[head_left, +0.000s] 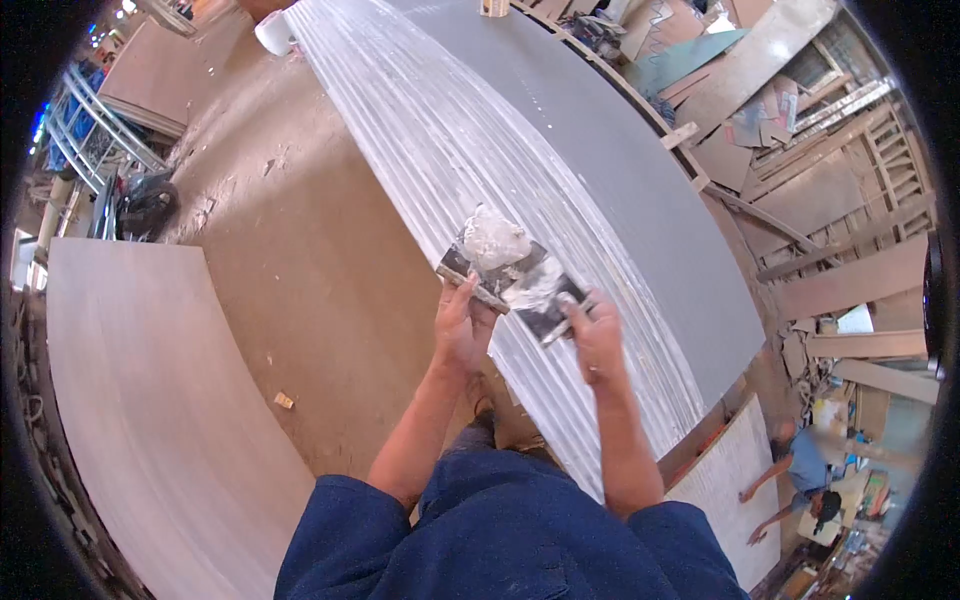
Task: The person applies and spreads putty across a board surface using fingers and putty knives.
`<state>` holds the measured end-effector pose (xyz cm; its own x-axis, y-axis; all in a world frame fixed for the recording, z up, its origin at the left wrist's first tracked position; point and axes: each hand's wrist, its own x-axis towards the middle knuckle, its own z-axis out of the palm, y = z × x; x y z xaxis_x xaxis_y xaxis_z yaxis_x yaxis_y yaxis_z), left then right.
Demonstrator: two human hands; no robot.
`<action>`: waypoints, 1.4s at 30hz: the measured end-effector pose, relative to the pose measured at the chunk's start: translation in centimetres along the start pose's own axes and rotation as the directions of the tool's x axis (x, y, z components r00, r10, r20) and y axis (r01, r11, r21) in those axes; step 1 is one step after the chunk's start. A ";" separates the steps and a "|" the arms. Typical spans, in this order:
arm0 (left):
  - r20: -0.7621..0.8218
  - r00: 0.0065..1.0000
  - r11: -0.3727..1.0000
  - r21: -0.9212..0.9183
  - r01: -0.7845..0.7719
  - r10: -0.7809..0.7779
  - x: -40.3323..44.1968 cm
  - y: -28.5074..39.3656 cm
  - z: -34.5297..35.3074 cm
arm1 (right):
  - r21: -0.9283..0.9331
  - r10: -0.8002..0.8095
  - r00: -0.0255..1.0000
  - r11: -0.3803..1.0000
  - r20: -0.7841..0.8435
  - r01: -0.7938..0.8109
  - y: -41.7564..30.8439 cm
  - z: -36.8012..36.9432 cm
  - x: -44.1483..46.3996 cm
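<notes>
A dark flat plate (455,262) bears a lump of white paste (495,240), and my left hand (463,325) grips its near edge. My right hand (597,338) is closed on a dark, paste-smeared spreading blade (542,318), somewhat blurred. The blade is close against the plate's right side; whether they touch is hard to tell. Both are held above a long ribbed panel (440,130), streaked white, which runs from the top left to the lower right.
A smooth grey panel (600,150) adjoins the ribbed one. At the left lies a pale board (150,380). Another person (805,465) leans over a light board (735,490) at the lower right. Scrap wood (740,100) fills the upper right. A white bucket (273,35) stands at the top.
</notes>
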<state>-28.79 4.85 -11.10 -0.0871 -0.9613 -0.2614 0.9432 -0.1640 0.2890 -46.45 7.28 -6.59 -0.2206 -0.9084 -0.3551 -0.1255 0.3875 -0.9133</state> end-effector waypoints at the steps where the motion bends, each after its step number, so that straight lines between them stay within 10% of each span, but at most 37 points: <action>1: 0.004 1.000 0.998 0.057 0.009 -0.010 -0.2 -0.4 0.5 | 0.074 0.002 1.000 0.997 -0.023 0.000 1.3 0.6 0.1; 7: 0.063 0.997 0.945 0.327 0.018 -0.041 -2.1 -1.2 2.0 | 0.149 -0.064 0.993 0.986 -0.104 0.079 -0.2 0.7 -0.2; 12: 0.218 0.975 0.537 0.829 -0.158 -0.048 -3.9 1.1 3.6 | 0.186 -0.102 0.993 0.976 -0.065 0.112 -1.9 -0.7 -1.0; 21: 0.280 0.877 0.090 0.960 -0.266 -0.391 -7.5 1.8 5.5 | 0.082 -0.293 0.956 0.954 0.023 0.290 -4.0 -7.6 -5.7; 22: 0.288 0.882 0.102 0.958 -0.270 -0.373 -7.9 0.6 4.9 | 0.069 -0.302 0.952 0.952 0.039 0.299 -5.1 -8.2 -6.7; 24: 0.076 0.980 0.751 0.654 0.092 -0.187 -8.5 -1.7 3.7 | -0.118 -0.510 0.860 0.853 0.022 0.509 -7.9 -9.3 -9.5; 26: -0.023 0.978 0.829 0.527 0.189 -0.209 -8.9 -1.8 4.8 | -0.181 -0.523 0.852 0.841 -0.036 0.509 -9.1 -9.8 -11.6; 28: -0.078 0.949 0.926 0.209 0.314 -0.305 -9.3 -2.7 5.7 | -0.562 -0.818 0.552 0.384 0.161 0.733 -8.6 -10.6 -12.2; 32: -0.116 0.954 0.944 0.152 0.292 -0.276 -10.2 -4.6 7.1 | -0.470 -0.901 0.240 0.046 0.362 0.882 -5.8 -10.0 -10.5; 42: -0.018 0.996 0.981 0.180 -0.079 0.084 -11.0 -6.1 7.0 | -0.590 -0.761 0.438 0.092 0.478 0.802 -4.5 -10.8 -11.0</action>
<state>-35.89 14.86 -3.52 -0.0021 -0.9675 -0.2528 0.8739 -0.1247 0.4698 -53.96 17.23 3.55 0.4614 -0.7681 0.4440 -0.7588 -0.6010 -0.2510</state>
